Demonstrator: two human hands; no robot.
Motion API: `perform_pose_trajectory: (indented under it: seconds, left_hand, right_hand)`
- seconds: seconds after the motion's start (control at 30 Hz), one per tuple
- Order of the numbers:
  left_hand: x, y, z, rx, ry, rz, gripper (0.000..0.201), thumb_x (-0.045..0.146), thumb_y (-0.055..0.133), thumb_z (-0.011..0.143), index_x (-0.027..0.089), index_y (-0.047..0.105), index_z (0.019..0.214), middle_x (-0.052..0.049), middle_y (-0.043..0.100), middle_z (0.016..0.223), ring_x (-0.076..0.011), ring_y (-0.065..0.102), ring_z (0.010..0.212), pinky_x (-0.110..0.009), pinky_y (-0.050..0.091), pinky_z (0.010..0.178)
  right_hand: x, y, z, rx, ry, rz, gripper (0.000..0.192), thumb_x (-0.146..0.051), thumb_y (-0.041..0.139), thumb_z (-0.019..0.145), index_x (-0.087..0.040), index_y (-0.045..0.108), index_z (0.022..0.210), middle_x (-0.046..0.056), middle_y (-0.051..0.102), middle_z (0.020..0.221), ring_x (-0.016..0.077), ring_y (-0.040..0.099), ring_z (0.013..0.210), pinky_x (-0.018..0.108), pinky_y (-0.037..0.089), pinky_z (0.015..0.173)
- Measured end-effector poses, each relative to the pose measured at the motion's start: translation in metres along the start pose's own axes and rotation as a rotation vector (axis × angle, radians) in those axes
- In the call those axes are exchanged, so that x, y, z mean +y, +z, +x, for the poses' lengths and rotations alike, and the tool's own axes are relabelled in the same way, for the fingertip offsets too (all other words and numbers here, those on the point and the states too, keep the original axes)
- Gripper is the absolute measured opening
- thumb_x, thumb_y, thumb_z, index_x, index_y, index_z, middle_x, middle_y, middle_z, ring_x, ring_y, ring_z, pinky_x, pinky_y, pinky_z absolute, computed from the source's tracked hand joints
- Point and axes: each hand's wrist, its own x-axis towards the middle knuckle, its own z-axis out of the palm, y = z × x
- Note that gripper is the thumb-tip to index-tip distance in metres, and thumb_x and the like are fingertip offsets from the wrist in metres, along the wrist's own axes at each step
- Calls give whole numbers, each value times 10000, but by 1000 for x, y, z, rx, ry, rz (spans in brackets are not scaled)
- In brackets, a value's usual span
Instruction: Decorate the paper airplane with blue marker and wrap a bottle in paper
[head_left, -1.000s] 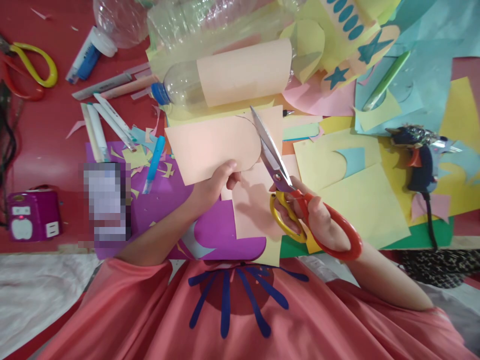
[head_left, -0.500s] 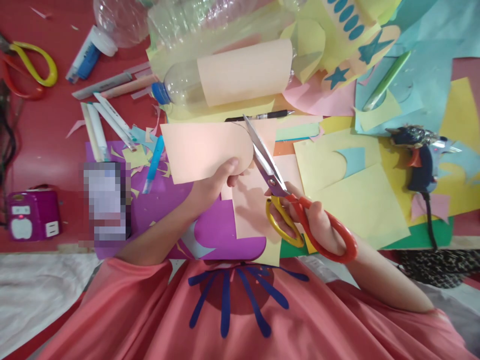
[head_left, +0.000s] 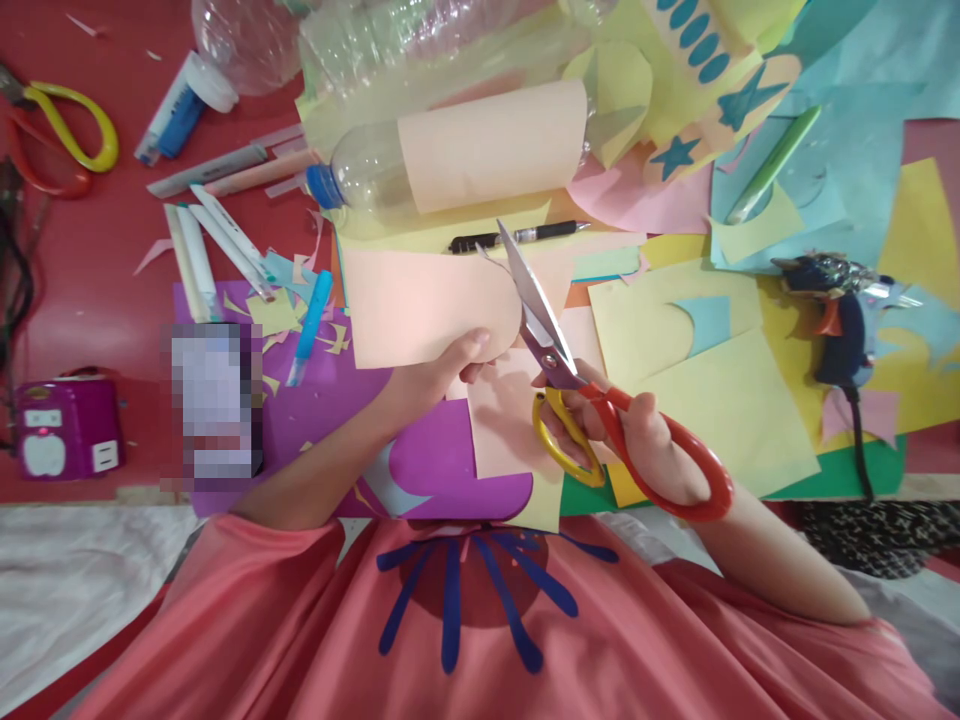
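Note:
My left hand [head_left: 466, 358] pinches the lower right part of a peach paper piece [head_left: 427, 305], thumb on top and fingers beneath. The paper's right end is rounded and its left end straight. In my right hand [head_left: 615, 425] is a pair of scissors [head_left: 551, 350] with one red and one yellow handle loop, fingers and thumb through the loops. Its blades are spread at the paper's rounded end, pointing up and left. A black pen [head_left: 525, 236] lies just beyond the blade tips. More peach paper [head_left: 501, 430] lies beneath my hands.
Beyond the paper lies a clear bottle [head_left: 367, 170] wrapped in a peach sheet [head_left: 491, 145]. A glue gun [head_left: 840, 330] with a cord sits at right. Markers [head_left: 225, 235], a blurred-out phone [head_left: 214, 400] and a purple power adapter [head_left: 69, 428] are at left. Yellow sheets [head_left: 739, 410] lie near my right hand.
The peach paper and my left hand have shifted slightly right. The scissors' blades have spread wider, and the red loop has moved a little outward to the right.

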Motion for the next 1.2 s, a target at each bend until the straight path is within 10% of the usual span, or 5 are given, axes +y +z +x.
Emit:
perform_pose_trajectory:
  seconds: [0.87, 1.2]
  left_hand:
    - [-18, 2, 5, 131, 76, -276, 388, 353, 545, 835, 211, 468, 483, 46, 450, 430, -91, 428, 423, -265, 418, 556]
    - [-17, 0, 3, 203, -106, -296, 402, 463, 657, 773, 202, 501, 510, 47, 466, 432, -65, 394, 362, -233, 358, 415]
  right_hand:
    - [14, -13, -9, 31, -28, -54, 613, -784, 449, 830, -217, 515, 1055, -91, 380, 628, 35, 247, 398, 231, 224, 383]
    - [17, -20, -12, -36, -2, -40, 712, -858, 372, 787, -255, 535, 1128, -66, 400, 650, 70, 299, 441, 243, 261, 407]
